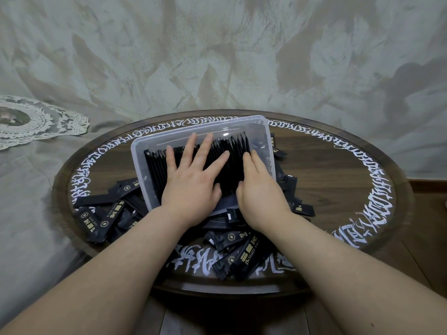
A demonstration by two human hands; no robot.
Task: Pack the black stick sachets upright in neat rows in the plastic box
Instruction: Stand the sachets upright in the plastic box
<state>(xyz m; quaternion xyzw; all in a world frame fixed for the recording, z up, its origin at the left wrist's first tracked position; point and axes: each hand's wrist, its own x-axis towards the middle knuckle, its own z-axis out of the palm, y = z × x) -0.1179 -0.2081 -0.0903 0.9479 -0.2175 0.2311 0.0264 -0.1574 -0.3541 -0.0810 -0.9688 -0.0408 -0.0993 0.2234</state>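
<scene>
Where hands [193, 187] press, loose sachets [244, 256] around.

A round dark wooden table [338, 175] stood in the middle, its rim ringed with white calligraphy under a glossy top. Behind it hung a pale grey-green fabric [217, 56] with mottled brown markings. A white lace doily [36, 119] lay at the left. Dark wooden floor [425, 204] showed at the right.

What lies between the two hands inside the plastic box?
In the head view, a stretch of the upright row of black sachets shows between the left hand, flat on the row, and the right hand, inside the plastic box.
</scene>
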